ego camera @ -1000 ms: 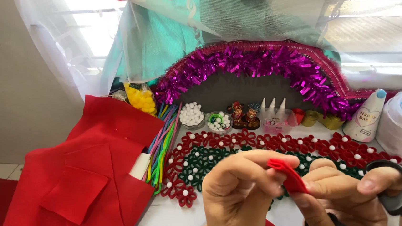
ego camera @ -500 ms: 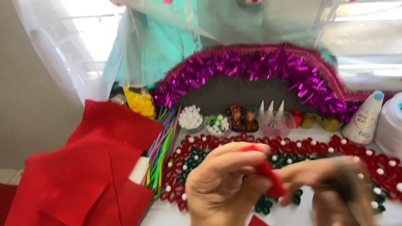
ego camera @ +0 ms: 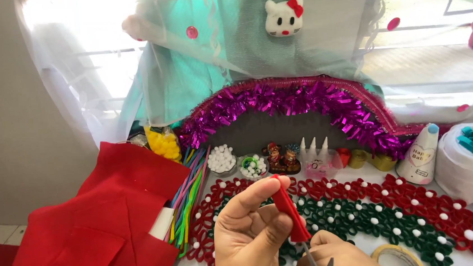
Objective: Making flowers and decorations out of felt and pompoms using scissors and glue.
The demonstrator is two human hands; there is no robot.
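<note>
Red felt strip (ego camera: 289, 210) pinched upright in left hand (ego camera: 250, 233); right hand (ego camera: 336, 257) grips scissors (ego camera: 314, 265) bottom centre; small bowl (ego camera: 222, 162) holds white pompoms

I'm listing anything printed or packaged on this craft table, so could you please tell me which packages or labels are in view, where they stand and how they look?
Cone party hat: right of centre, white, blue tip, round pink printed label.
Bag of yellow pieces: behind the red felt, clear.

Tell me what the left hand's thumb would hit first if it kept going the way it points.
The left hand has its thumb aimed up and right, already pressing the red felt strip. Past that, probably the red-and-green quilled mat, though depth is unclear.
</note>
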